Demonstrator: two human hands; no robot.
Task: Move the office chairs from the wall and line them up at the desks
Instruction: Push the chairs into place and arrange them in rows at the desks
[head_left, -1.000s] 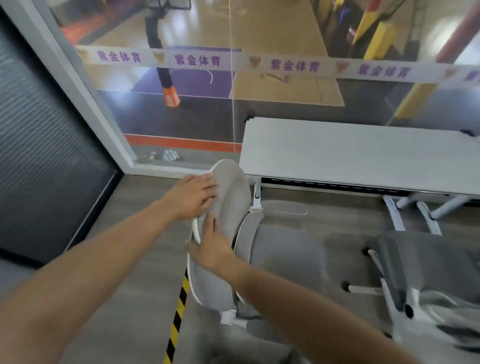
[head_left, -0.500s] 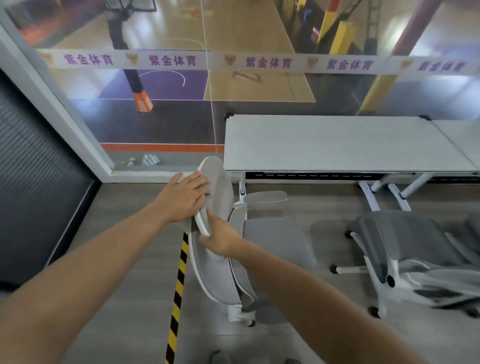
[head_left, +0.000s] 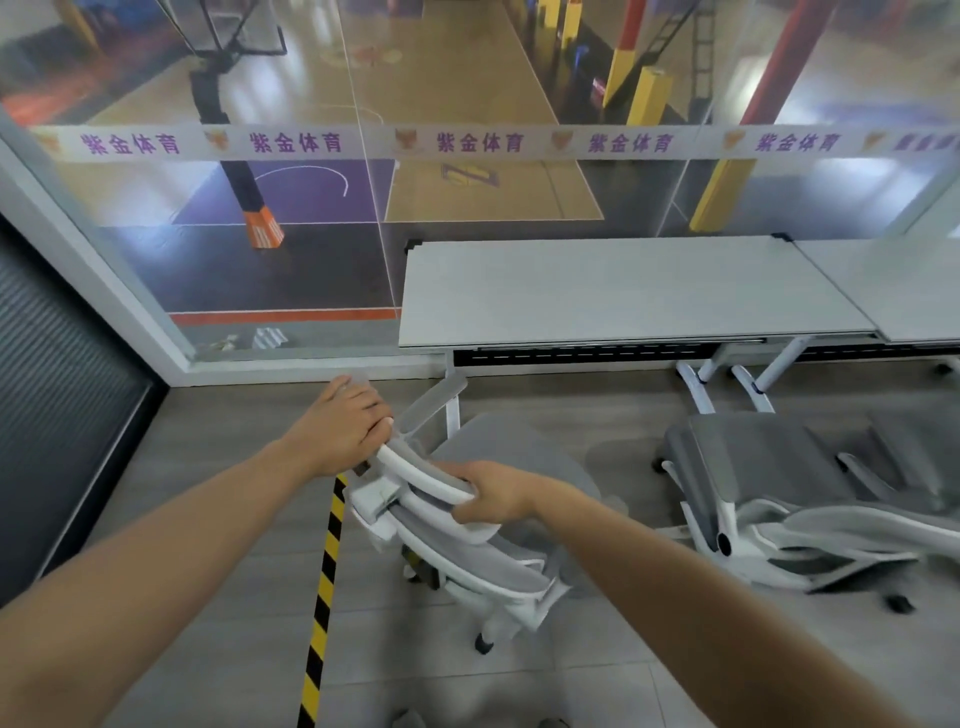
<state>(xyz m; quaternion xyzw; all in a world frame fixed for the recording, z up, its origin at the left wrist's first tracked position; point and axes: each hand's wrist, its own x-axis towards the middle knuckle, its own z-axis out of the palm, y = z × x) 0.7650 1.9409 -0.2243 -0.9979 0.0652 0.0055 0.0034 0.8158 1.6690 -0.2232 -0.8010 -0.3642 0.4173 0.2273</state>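
both hands, left (head_left: 340, 431) and right (head_left: 491, 493), grip the chair's headrest (head_left: 423, 475), seat just short of the desk (head_left: 623, 296) edge.

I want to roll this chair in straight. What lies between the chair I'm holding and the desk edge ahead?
In the head view, only bare grey floor and the desk's white leg lie between the held chair and the desk.

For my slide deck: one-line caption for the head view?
Both hands, left and right, grip a gray office chair's headrest beside the desk.

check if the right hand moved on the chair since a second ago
Yes: the right hand shifted rightward along the chair headrest rim, away from the striped floor tape.
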